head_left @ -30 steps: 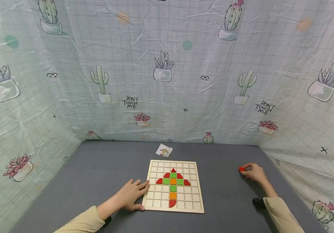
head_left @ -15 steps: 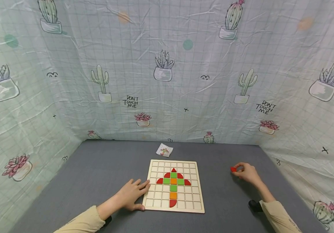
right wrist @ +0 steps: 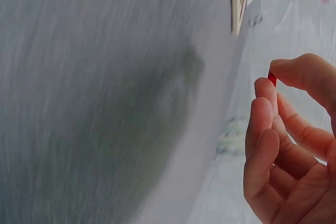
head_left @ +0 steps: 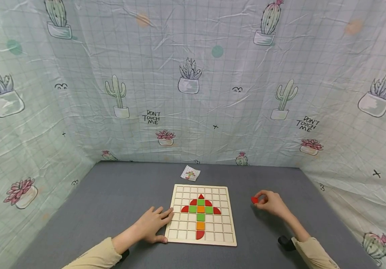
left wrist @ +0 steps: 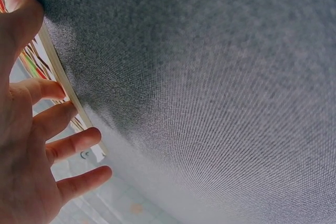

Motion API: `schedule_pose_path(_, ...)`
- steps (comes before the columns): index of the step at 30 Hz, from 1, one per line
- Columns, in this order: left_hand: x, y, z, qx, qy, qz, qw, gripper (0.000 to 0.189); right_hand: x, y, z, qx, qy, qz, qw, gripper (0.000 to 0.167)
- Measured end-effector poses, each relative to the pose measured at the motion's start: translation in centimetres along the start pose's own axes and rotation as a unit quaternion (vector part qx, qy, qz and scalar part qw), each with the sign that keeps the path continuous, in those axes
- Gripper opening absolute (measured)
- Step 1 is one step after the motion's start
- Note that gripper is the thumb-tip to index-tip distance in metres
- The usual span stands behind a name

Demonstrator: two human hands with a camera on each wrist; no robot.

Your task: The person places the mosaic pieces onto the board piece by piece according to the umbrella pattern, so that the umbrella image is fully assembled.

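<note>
A light wooden grid board [head_left: 218, 228] lies on the grey table in the head view. Set in its cells are green square tiles [head_left: 201, 217], orange square tiles [head_left: 200, 226], red rounded tiles [head_left: 200, 235] and a red triangle tile [head_left: 201, 196], forming an arrow-like figure. My left hand [head_left: 150, 225] rests at the board's left edge, fingers spread, thumb by the near corner. Right of the board, my right hand [head_left: 272, 204] pinches a small red tile [head_left: 254, 200] between thumb and index finger, above the table. Edge-on in the right wrist view, the red tile [right wrist: 272, 78] is mostly covered by fingertips.
Behind the board lies a small paper card [head_left: 190, 173] printed with a similar coloured figure on a grid. A cactus-print curtain [head_left: 193, 112] encloses the back and sides of the grey table [head_left: 129, 186]. A black strap [head_left: 285, 243] sits at the right wrist.
My right hand has moved left toward the board, carrying the red tile. The left hand, the board and the tiles on it have stayed in place.
</note>
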State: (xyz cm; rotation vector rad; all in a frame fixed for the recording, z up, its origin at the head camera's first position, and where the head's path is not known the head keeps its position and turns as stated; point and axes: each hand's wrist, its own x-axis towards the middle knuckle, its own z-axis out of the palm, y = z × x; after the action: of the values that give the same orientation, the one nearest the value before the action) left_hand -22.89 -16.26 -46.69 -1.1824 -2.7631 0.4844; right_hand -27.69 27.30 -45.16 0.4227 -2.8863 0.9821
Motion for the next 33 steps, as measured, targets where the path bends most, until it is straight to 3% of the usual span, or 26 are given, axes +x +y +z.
schedule_pose_path(14,0.1,0.1,0.0,0.002,-0.001,0.001,1.0000,0.083,-0.6,-4.7,2.5,0.022,-0.049,-0.091,0.9943,0.024)
schedule_pose_path(25,0.1,0.0,0.1,0.003,0.004,0.001,1.0000,0.083,-0.9,-8.7,4.8,0.053,-0.101,-0.133,0.9845,0.021)
schedule_pose_path(33,0.1,0.0,-0.1,0.002,-0.001,-0.001,1.0000,0.082,-0.7,-10.4,7.0,0.070,-0.145,-0.154,0.9750,0.020)
